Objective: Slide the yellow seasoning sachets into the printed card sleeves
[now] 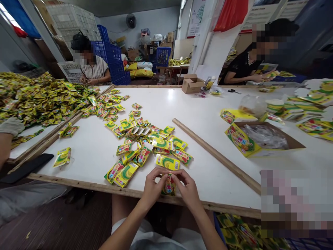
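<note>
Both of my hands meet at the table's front edge around one small yellow-green printed box (169, 186). My left hand (155, 184) pinches its upper end between thumb and fingers. From the other side, my right hand (184, 183) grips the same end, thumbs almost touching. The box's top is mostly hidden by my fingers. Just beyond lies another yellow box (166, 161) on its side. A loose heap of similar boxes (142, 152) spreads to the left, some with white end flaps standing up.
A wooden strip (215, 154) crosses the white table (205, 180) on my right. Farther right stands an open display carton (265, 139) with clear plastic inside. A large pile of packets (47, 100) lies left behind a wooden rail. Co-workers sit across the table and at both sides.
</note>
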{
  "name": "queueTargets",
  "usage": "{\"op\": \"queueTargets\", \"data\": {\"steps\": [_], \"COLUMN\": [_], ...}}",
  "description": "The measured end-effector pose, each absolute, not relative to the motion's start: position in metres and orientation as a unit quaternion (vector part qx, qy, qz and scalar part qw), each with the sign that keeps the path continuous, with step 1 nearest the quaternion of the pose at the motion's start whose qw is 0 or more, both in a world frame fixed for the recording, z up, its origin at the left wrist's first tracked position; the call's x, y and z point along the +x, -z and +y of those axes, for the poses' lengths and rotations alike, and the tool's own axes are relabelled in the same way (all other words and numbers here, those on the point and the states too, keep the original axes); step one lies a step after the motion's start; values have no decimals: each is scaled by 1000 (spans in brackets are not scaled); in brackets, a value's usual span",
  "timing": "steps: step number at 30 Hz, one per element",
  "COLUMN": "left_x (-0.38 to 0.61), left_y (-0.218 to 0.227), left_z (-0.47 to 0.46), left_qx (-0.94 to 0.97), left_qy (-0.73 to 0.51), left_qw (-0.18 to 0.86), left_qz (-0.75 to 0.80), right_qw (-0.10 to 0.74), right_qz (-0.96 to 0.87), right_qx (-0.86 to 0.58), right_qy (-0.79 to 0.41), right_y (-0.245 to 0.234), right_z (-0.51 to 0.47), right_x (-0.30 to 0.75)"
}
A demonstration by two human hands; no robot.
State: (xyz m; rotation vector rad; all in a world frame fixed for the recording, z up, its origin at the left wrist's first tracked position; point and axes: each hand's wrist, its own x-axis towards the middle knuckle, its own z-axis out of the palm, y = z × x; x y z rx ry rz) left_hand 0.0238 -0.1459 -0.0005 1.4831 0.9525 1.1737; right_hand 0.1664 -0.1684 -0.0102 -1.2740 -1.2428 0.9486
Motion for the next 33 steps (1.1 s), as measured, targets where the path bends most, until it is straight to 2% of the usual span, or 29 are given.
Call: {"op": "queueTargets", "data": {"steps": [4, 6, 10, 13, 18, 23, 28, 31, 33], "left_x": [21, 19, 14, 19, 42, 53, 45, 43, 44], "left_y": [-3, 2, 19, 23, -10, -41, -24, -7, 1], "left_z": [-141, -132, -111, -105, -128, -157, -160, -157, -156], "left_qx": [646, 658, 673, 653, 633, 660, 626, 618, 613], "left_qy": [-458, -453, -431, -415, -444, -427, -502, -478, -455], "left_qw": [466, 414, 298, 340, 397, 421, 385, 477, 531], "left_qz": [394, 436, 522, 534, 494, 453, 457, 404, 368], "right_qw": [535, 519, 366, 313, 406, 471, 528, 593, 628], "right_qz": [-527, -520, -545, -557, -587, -603, -523, -441, -401], "right_qx": [-573, -627, -736, -760, -690, -606, -554, -522, -531], "right_qy": [-328, -258, -164, -121, -119, -219, -376, -427, -403], "right_y": [-5, -19, -45, -49, -20, -2, 6, 17, 22], "right_z": [-185, -203, -251, -270, -238, -197, -190, -192, -194], "right_x": [184, 218, 312, 340, 254, 174, 176, 179, 178]}}
